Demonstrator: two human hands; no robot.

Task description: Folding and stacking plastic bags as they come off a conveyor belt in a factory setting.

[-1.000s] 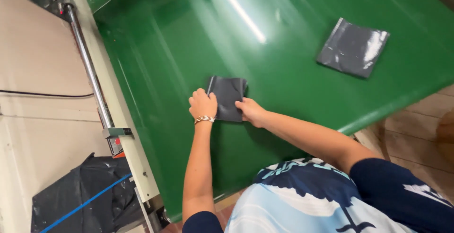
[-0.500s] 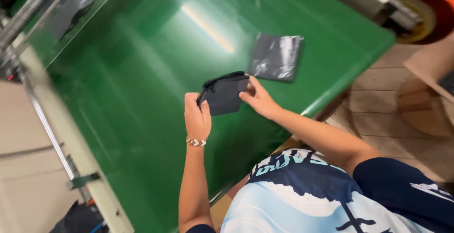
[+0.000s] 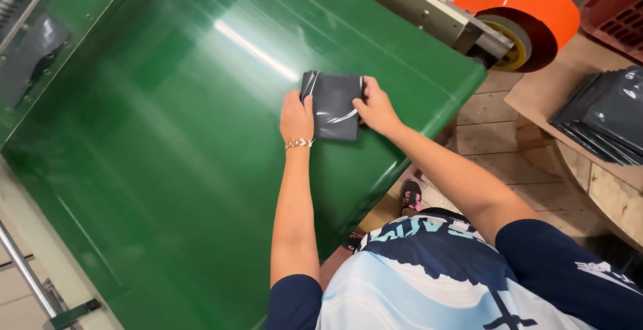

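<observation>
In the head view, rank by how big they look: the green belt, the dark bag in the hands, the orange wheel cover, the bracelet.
1. Green belt
2. Orange wheel cover
3. Dark bag, close to the cover in size, so unsure
4. Bracelet

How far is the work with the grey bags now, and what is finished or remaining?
Done: a stack of flat grey bags lies on the wooden surface at the person's right. In hand: the left hand and right hand grip the two sides of a small pile of dark grey bags on the green belt. Left: this pile is not yet on the stack; no other bags show on the belt.
</observation>
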